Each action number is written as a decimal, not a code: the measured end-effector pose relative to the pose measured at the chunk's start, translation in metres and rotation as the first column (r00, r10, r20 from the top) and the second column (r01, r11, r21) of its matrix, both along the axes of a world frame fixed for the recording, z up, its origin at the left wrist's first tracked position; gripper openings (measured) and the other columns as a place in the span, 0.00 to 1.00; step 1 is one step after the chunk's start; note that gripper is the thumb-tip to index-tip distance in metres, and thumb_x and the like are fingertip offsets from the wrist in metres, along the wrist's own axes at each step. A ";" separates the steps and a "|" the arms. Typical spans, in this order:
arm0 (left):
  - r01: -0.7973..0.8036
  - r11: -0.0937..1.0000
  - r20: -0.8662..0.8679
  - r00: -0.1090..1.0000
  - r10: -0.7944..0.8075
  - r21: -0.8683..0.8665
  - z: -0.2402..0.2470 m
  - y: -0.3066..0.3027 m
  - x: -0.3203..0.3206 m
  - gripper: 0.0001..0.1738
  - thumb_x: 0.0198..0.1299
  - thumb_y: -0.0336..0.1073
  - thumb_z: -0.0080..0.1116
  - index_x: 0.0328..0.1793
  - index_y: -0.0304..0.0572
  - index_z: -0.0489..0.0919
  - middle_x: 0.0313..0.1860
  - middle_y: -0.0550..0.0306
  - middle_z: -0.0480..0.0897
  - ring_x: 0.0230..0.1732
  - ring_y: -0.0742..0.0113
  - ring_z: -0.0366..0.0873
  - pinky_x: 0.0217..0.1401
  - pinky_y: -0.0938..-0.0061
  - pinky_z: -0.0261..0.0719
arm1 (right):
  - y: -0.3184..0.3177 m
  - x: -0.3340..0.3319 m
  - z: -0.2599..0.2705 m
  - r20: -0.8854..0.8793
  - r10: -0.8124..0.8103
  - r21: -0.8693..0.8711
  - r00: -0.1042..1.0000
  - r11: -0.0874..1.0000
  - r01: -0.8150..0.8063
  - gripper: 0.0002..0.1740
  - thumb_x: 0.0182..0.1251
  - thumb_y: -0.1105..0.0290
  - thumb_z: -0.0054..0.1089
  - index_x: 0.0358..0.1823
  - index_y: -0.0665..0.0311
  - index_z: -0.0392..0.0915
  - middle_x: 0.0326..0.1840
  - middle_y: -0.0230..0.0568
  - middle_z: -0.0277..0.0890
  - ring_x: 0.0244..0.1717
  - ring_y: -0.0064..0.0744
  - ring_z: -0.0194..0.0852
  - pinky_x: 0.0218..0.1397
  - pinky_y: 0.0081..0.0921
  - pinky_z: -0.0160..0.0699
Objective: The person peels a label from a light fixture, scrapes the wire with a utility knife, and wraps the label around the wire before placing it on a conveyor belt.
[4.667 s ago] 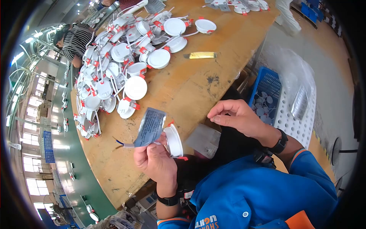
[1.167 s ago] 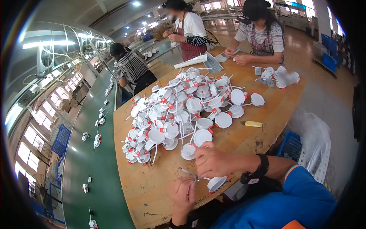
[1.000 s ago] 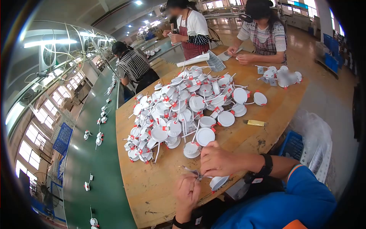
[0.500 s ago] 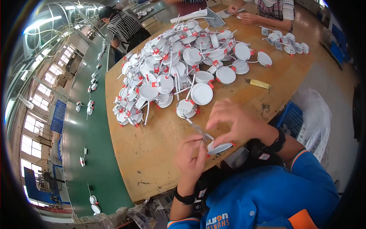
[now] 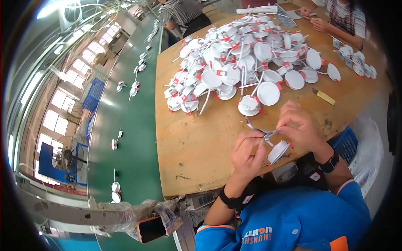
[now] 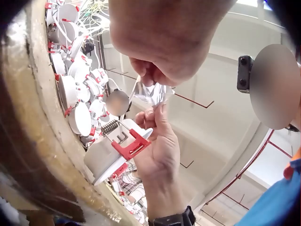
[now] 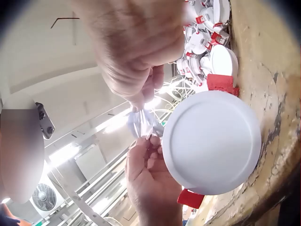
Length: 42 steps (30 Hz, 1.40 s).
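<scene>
A round white downlight (image 5: 278, 152) with red clips hangs by its cable in front of me, just above the table's near edge. My left hand (image 5: 248, 154) pinches a silver foil label (image 5: 268, 134) near the cable, whose bare wire ends point away from me. The fingertips of my right hand (image 5: 298, 126) pinch the label's other side. In the left wrist view the shiny label (image 6: 154, 93) stretches between both sets of fingertips, and the downlight (image 6: 106, 146) shows a spring clip. The right wrist view shows its flat white face (image 7: 211, 141) beside my hands.
A big heap of downlights (image 5: 234, 62) covers the far part of the wooden table (image 5: 201, 154). A yellow cutter knife (image 5: 324, 97) lies to the right. Left of the table runs a green conveyor (image 5: 134, 167) carrying more lights. A phone (image 5: 151, 230) sits at the near left.
My right hand was pinching, then opened away from the label half a second ago, and now pinches it again. Earlier, the left hand alone held the flat label and downlight. The head view has shifted.
</scene>
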<state>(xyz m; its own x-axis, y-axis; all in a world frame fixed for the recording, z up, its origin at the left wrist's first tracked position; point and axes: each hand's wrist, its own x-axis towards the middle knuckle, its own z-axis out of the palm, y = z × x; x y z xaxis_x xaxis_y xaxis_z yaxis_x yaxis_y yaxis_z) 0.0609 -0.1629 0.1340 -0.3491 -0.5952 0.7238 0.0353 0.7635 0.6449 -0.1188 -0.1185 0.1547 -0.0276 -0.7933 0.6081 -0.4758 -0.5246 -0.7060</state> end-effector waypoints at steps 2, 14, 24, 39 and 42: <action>0.009 1.000 -0.076 0.997 -0.009 -0.002 -0.005 0.000 -0.001 0.05 0.49 0.19 0.57 0.31 0.31 0.73 0.36 0.48 0.77 0.36 0.58 0.77 0.39 0.73 0.74 | -0.002 -0.001 -0.001 0.041 0.027 0.026 0.999 0.999 -0.028 0.05 0.50 0.73 0.63 0.24 0.61 0.75 0.24 0.30 0.69 0.35 0.30 0.63 0.46 0.28 0.59; -0.060 0.995 0.000 0.998 0.060 0.082 -0.022 0.018 0.024 0.03 0.57 0.24 0.54 0.33 0.35 0.72 0.36 0.47 0.78 0.37 0.60 0.78 0.42 0.73 0.74 | -0.019 -0.025 -0.001 -0.186 0.155 -0.085 0.970 0.981 -0.173 0.02 0.54 0.76 0.60 0.27 0.63 0.75 0.28 0.33 0.71 0.35 0.27 0.66 0.42 0.25 0.64; 0.270 0.840 -0.545 0.838 0.036 0.471 -0.052 0.027 0.005 0.04 0.64 0.25 0.44 0.43 0.40 0.69 0.43 0.48 0.76 0.38 0.60 0.78 0.43 0.69 0.77 | -0.019 -0.036 -0.037 0.572 0.140 0.211 0.808 0.927 -0.310 0.04 0.60 0.73 0.59 0.32 0.66 0.76 0.32 0.28 0.71 0.35 0.17 0.68 0.40 0.17 0.67; 0.089 0.989 -0.015 0.996 -0.091 -0.121 -0.069 0.071 -0.015 0.08 0.57 0.20 0.48 0.43 0.34 0.71 0.47 0.42 0.71 0.36 0.52 0.81 0.39 0.68 0.79 | 0.124 -0.064 -0.005 0.470 -0.396 0.532 0.789 0.840 0.105 0.11 0.64 0.68 0.54 0.42 0.68 0.76 0.20 0.32 0.74 0.19 0.14 0.66 0.24 0.12 0.65; 0.068 0.995 0.000 0.998 -0.068 -0.075 -0.075 0.072 -0.015 0.07 0.58 0.21 0.48 0.42 0.34 0.70 0.46 0.41 0.71 0.35 0.54 0.81 0.37 0.71 0.79 | 0.173 -0.053 -0.001 0.438 -0.173 0.533 0.882 0.840 -0.099 0.21 0.57 0.72 0.61 0.52 0.67 0.72 0.20 0.31 0.77 0.18 0.14 0.69 0.22 0.12 0.66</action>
<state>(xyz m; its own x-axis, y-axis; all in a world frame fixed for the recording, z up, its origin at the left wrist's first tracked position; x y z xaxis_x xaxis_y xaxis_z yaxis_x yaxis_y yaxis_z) 0.0460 -0.0913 0.0588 -0.3848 -0.5142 0.7665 0.0904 0.8054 0.5857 -0.1714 0.0542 0.1535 -0.2256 -0.9742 0.0054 -0.0425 0.0043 -0.9991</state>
